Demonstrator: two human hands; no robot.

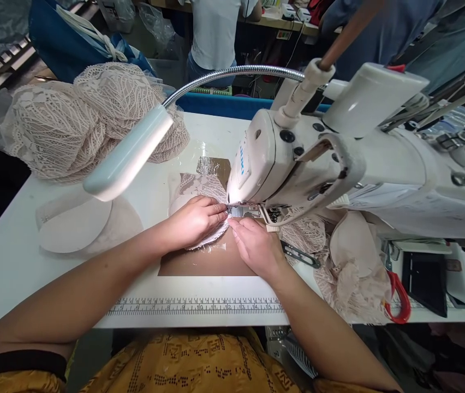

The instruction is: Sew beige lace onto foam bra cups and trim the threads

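Note:
A white sewing machine [322,164] stands on the white table [7,262]. A pale lace bra cup piece [194,188] lies under its needle. My left hand [194,221] rests flat on the lace, fingers together, pressing it down just left of the presser foot [238,210]. My right hand [257,245] lies palm down just in front of the foot, its fingertips holding the fabric edge against the table. Both hands touch the lace.
A heap of lace cups [81,120] sits at the back left; a flat foam pad [75,224] lies near it. A gooseneck lamp [128,153] hangs over the table. More lace pieces [351,267], thread snips [302,255] and red-handled scissors [398,300] lie right. A person [216,33] stands behind.

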